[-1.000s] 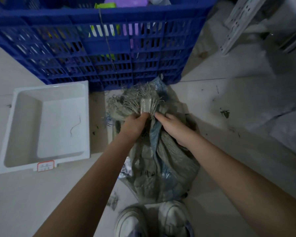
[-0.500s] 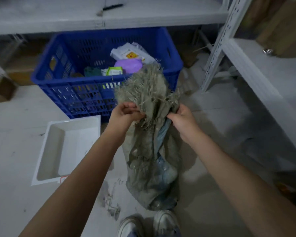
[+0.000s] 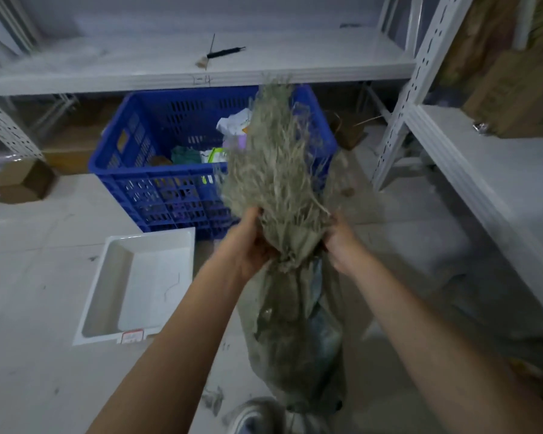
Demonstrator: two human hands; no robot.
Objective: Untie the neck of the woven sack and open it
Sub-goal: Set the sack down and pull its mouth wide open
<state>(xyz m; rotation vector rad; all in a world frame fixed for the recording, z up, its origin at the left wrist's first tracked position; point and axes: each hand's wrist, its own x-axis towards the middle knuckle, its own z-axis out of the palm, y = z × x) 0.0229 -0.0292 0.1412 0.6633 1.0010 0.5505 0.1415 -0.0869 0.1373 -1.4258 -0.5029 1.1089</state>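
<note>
Sacking of a dull grey-green weave fills the middle of the frame: the woven sack [image 3: 295, 324] is held upright, its base low in the frame just beside a pale shoe [image 3: 257, 415] at the bottom edge. Its neck [image 3: 290, 261] is bunched tight at mid-height, and whether a tie is wound round it cannot be told. Above the neck a frayed fringe [image 3: 276, 158] of loose strands fans up toward the top centre, blurred at its tips. The left hand [image 3: 251, 245] is closed on the left side of the neck, its grip wrapped around the gathered cloth; the right hand [image 3: 342, 245] is pressed to the right side, fingers curled behind the cloth (largely hidden by it). A blue slatted crate [image 3: 157, 186] holding assorted packets is seen behind the fringe, left of centre, under a white shelf [image 3: 138, 76] on which a thin dark tool [image 3: 224, 52] lies. A white plastic tray [image 3: 138, 286] rests on the floor at lower left, near the crate. A small cardboard box [image 3: 22, 183] is set at the left edge.
</note>
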